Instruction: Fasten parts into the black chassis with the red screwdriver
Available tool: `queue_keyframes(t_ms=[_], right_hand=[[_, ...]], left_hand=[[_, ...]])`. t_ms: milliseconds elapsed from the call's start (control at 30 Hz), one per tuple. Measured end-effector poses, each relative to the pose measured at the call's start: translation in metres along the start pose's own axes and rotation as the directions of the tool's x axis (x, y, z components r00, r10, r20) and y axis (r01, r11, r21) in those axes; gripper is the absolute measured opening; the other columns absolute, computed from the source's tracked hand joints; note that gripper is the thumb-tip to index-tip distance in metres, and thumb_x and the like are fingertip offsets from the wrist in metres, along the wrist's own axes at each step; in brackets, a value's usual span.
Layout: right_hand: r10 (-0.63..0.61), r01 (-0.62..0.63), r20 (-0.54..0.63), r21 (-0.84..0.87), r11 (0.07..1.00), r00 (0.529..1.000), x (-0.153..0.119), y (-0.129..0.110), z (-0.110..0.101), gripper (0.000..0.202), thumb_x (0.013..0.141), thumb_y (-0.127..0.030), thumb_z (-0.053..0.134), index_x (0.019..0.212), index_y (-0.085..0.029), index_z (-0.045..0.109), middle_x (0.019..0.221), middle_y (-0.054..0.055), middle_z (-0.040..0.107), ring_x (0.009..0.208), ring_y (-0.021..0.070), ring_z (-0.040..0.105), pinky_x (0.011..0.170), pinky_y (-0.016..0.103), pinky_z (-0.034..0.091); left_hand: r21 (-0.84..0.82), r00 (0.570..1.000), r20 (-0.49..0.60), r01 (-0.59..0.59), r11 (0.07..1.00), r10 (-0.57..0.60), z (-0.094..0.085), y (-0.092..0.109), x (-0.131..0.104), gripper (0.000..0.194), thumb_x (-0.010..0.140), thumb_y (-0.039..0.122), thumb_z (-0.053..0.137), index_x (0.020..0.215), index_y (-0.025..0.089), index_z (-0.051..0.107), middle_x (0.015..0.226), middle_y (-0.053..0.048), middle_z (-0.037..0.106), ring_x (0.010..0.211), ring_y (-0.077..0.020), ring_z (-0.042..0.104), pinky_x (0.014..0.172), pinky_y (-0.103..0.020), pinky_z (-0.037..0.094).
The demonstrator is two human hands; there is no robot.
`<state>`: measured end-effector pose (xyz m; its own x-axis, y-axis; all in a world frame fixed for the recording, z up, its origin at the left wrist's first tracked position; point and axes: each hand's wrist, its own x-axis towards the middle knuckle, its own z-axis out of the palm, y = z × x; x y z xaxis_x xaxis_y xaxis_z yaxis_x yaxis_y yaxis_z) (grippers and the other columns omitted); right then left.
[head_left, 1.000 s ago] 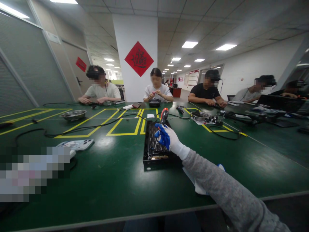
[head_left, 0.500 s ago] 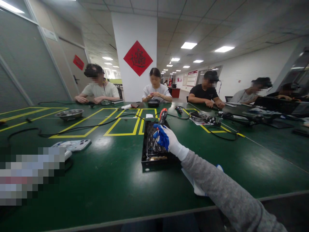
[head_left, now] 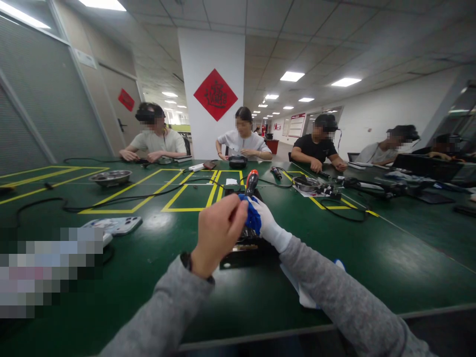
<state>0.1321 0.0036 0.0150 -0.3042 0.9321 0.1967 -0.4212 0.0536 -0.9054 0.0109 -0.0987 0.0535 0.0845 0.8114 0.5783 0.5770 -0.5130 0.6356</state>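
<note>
My right hand (head_left: 268, 222), in a white glove with blue-coated fingers, is closed around a screwdriver. The screwdriver's red and black handle (head_left: 252, 182) sticks up above the fist. My bare left hand (head_left: 220, 230) has curled fingers and sits right against the gloved fingertips, over the screwdriver's shaft side. What it pinches, if anything, is hidden behind it. Beneath both hands lies a black open casing (head_left: 243, 261) with a gold-coloured strip near its front; the hands cover most of it.
A white-and-blue glove (head_left: 305, 292) lies under my right forearm. To the left are a phone (head_left: 128, 225) and a metal bowl (head_left: 110, 178). Another bowl (head_left: 308, 184), cables and tools lie to the right. Several people sit across the green table (head_left: 167, 277).
My left hand has come into view from below and reached the fingers of my right hand, covering much of the casing. The right hand still holds the screwdriver in nearly the same place.
</note>
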Motion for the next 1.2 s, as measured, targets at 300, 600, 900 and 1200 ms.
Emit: queue_keyframes(t_ms=[300,600,900,1200], right_hand=[[-0.05,0.052,0.044,-0.033,0.998,0.998,-0.003,0.001,0.002,0.04,0.073,-0.046,0.059,0.101,-0.018,0.053,0.056,-0.002,0.059,0.041,0.0072,0.05,0.039,0.017,0.04],[-0.017,0.019,0.115,-0.015,1.0,0.993,-0.007,0.001,0.005,0.041,0.071,-0.044,0.061,0.103,-0.02,0.051,0.063,-0.001,0.062,0.045,0.009,0.055,0.044,0.021,0.046],[0.086,-0.099,0.263,0.037,0.994,0.961,0.005,0.011,-0.006,0.041,0.076,-0.045,0.054,0.105,-0.016,0.052,0.067,0.002,0.063,0.043,0.0115,0.055,0.039,0.024,0.045],[-0.006,-0.008,0.199,0.066,0.998,0.98,0.0,0.01,-0.002,0.035,0.078,-0.041,0.055,0.104,-0.017,0.052,0.065,0.0,0.063,0.046,0.0096,0.055,0.043,0.021,0.044]], left_hand=[[-0.364,0.972,0.234,0.115,0.924,-0.029,0.017,-0.091,0.027,0.033,0.065,0.033,0.069,0.087,0.014,0.053,0.069,0.001,0.059,0.067,-0.0126,0.055,0.069,-0.025,0.042],[-0.342,0.911,0.412,0.156,0.927,-0.001,0.024,-0.102,0.019,0.022,0.071,0.034,0.063,0.07,0.013,0.056,0.058,0.002,0.057,0.055,-0.01,0.053,0.061,-0.023,0.041],[-0.273,0.886,0.431,-0.054,0.96,0.173,0.02,-0.104,0.019,0.03,0.084,0.035,0.045,0.072,0.013,0.062,0.08,-0.003,0.061,0.079,-0.0144,0.055,0.077,-0.026,0.041],[-0.297,0.906,0.414,0.044,0.954,0.087,0.022,-0.107,0.018,0.026,0.077,0.038,0.056,0.073,0.012,0.061,0.072,-0.001,0.059,0.071,-0.0134,0.053,0.07,-0.025,0.041]])
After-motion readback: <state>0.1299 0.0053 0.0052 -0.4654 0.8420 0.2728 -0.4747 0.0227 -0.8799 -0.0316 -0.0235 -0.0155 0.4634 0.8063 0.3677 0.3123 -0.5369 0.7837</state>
